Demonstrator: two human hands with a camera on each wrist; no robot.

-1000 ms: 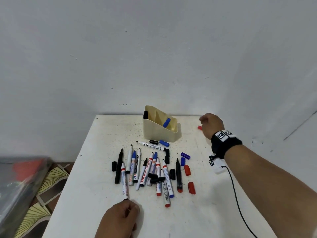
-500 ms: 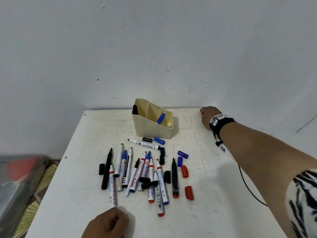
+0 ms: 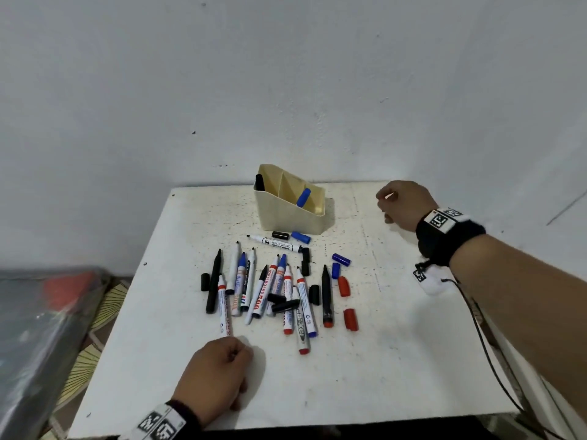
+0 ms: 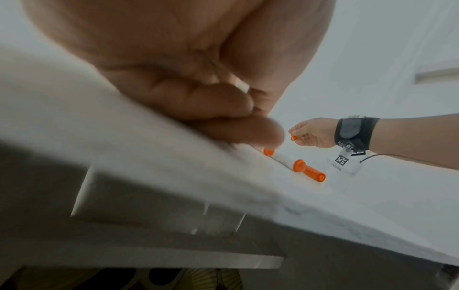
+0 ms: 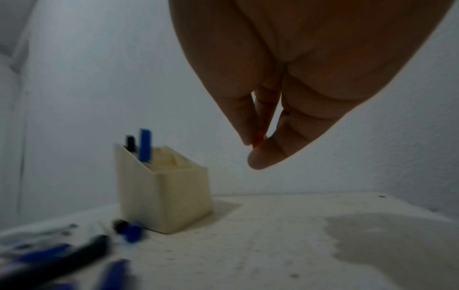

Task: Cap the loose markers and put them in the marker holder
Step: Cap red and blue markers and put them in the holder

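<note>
Red plastic shows between the pinching fingertips (image 5: 261,155) of the right hand (image 3: 405,204), held above the bench (image 3: 397,360) to the right of the marker holder (image 3: 290,214): a red cap (image 4: 294,138), light, hard and probably slick, so a firm pinch across its middle suits it. The left hand (image 3: 216,373) curls its grip onto the near end of a red-tipped marker (image 3: 224,308) lying at the left of the loose pile. Marker barrels look stiff and light; hold them mid-barrel, clear of the inky tip.

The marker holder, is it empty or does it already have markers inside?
Not empty: the marker holder holds a black marker and a blue marker.
</note>
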